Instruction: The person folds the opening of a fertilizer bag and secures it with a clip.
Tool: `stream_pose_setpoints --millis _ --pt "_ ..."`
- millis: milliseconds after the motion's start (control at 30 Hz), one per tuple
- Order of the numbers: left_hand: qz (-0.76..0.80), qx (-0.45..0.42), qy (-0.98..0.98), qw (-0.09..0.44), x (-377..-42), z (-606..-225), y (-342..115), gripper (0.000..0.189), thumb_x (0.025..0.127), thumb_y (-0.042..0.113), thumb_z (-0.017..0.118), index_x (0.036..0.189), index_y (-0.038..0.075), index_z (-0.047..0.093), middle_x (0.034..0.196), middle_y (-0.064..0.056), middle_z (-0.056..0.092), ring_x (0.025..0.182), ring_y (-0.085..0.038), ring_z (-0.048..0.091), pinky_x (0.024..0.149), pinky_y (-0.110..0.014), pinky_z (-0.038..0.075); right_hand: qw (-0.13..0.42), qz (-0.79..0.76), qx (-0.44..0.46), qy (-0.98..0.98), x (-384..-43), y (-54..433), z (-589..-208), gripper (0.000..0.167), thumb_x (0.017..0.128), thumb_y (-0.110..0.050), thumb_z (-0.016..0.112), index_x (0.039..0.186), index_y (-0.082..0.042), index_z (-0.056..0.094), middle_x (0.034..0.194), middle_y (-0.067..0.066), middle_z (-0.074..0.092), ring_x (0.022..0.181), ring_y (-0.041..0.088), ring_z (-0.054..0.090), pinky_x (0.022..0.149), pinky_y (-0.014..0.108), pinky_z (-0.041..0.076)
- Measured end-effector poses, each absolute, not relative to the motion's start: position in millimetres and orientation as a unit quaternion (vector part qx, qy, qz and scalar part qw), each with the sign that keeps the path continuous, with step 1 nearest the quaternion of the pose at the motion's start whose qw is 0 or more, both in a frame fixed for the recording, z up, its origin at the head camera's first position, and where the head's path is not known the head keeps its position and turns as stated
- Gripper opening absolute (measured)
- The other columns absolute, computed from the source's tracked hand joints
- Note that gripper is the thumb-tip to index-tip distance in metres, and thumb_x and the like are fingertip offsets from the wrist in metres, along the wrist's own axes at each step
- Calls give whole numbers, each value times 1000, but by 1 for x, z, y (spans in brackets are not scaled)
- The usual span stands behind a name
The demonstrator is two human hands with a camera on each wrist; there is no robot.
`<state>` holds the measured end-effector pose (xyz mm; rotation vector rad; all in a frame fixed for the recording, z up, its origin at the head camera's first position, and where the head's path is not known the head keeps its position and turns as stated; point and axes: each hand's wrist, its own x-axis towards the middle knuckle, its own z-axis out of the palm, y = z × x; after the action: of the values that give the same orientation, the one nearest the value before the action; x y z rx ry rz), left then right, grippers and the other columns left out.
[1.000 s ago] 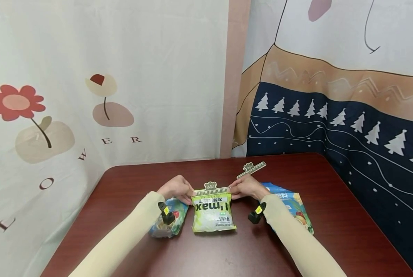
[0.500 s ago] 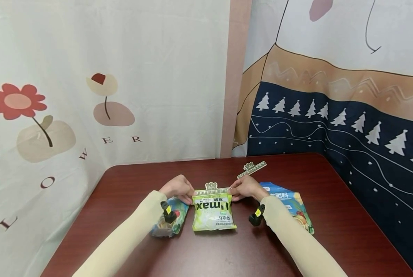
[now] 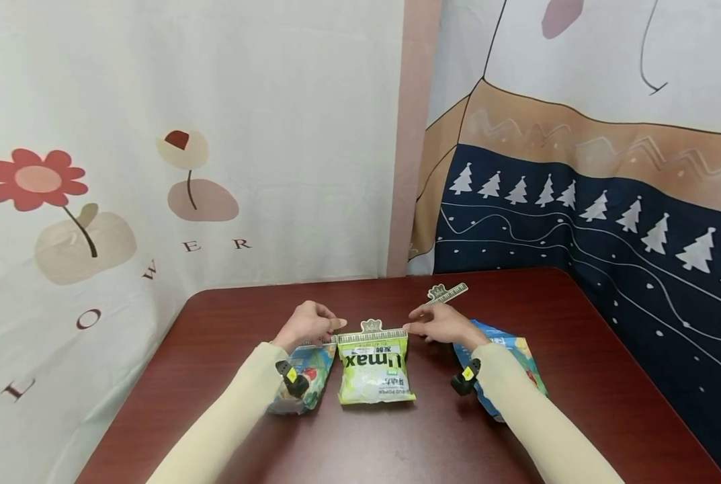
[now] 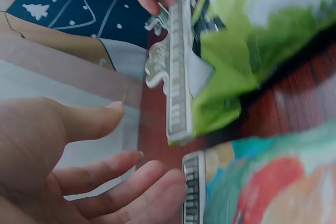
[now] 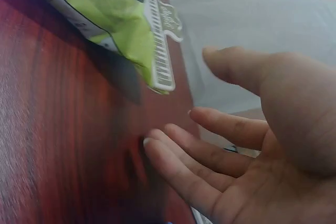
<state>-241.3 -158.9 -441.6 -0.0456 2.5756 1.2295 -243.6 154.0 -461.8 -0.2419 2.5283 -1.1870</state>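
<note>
A green-and-white snack bag [image 3: 375, 376] lies mid-table, its far edge held in a long bag clip [image 3: 372, 336] patterned like piano keys with a crown-shaped handle. My left hand [image 3: 308, 324] hovers just off the clip's left end, thumb and fingers spread in the left wrist view, where its fingertips come near a second piano-key clip [image 4: 193, 190] on a blue bag [image 3: 306, 383]. Off the clip's right end is my right hand [image 3: 447, 325], fingers apart with nothing between them in the right wrist view.
Another blue bag [image 3: 511, 349] lies at the right, partly under my right forearm. Behind my right hand rests a loose piano-key clip [image 3: 451, 293] near the table's [image 3: 348, 444] back edge. Printed curtains [image 3: 300, 148] hang right behind the table.
Both hands have let go of the clip's ends and drawn apart, the left to the left and the right to the right. The green bag with its clip stays in place.
</note>
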Motion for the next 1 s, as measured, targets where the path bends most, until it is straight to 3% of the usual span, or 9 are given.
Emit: stream_pose_setpoints --millis 133,267,500,633,800,1000 --pt "421 -10 900 109 -236 -438 -148 37 94 41 73 113 9 73 109 -14 72 93 -26 70 77 -38 59 145 -406 -88 898 -241 167 -454 61 93 -53 70 138 -12 62 130 9 67 109 23 68 92 42 57" --pt "419 2 904 85 -230 -438 -133 40 96 47 69 118 14 73 117 -8 72 105 -24 68 86 -41 57 130 -409 -101 898 -239 184 -445 64 98 -52 63 147 -11 54 140 13 63 127 31 60 103 50 52" --pt "480 50 872 83 -222 -436 -103 43 97 49 68 122 15 72 114 -5 76 104 -25 71 88 -39 56 141 -403 -74 901 -234 224 -432 80 97 -63 58 154 -10 42 149 19 55 137 39 52 109 56 47" --pt "521 58 845 104 -218 -436 -84 47 96 51 68 125 13 70 119 -10 75 108 -28 70 92 -42 57 172 -426 -38 887 -226 247 -429 90 95 -69 56 158 -9 35 156 24 45 139 41 49 113 56 45" --pt "597 42 786 156 -216 -439 -54 49 98 43 69 128 4 67 126 -23 70 116 -35 69 96 -44 59 205 -461 -13 863 -218 275 -428 93 96 -65 56 160 -3 28 161 29 33 142 47 43 116 57 40" --pt "621 27 758 197 -218 -445 -21 48 101 37 65 128 -2 65 122 -26 71 114 -36 71 96 -44 59 216 -468 21 857 -207 309 -430 100 95 -68 56 159 2 25 159 32 32 138 49 46 114 58 43"
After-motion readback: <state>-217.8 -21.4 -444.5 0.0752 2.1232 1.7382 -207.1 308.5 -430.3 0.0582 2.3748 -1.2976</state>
